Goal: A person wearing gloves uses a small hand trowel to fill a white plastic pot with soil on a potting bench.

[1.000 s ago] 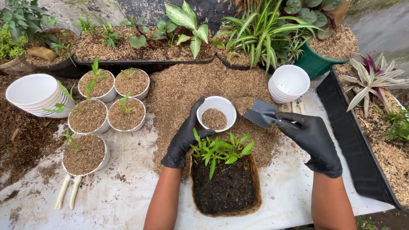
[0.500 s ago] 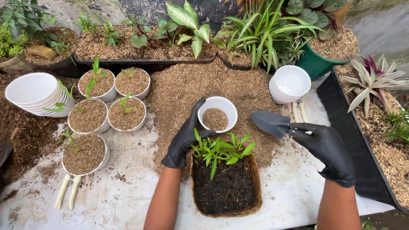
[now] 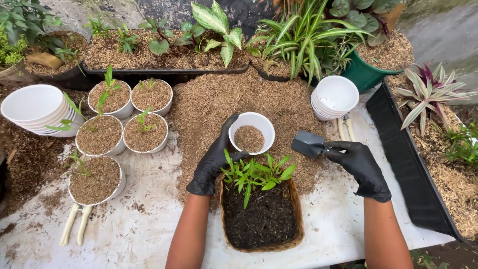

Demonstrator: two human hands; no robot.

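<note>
Both my hands wear black gloves. My left hand grips the near left side of a small white pot partly filled with brown husk. My right hand holds a dark grey trowel by its handle, its blade low over the heap of brown husk just right of the pot. Close in front of me sits a woven basket of dark soil with a clump of green seedlings at its far end.
Several husk-filled white pots with seedlings stand at left, beside a stack of empty white pots. Another white stack is at right, by a long black planter. Cream pruners lie near left. Leafy plants line the back.
The trowel tipped its husk near the pot, swung out to the right empty, and has now come back down toward the husk heap. My left hand has stayed on the pot.
</note>
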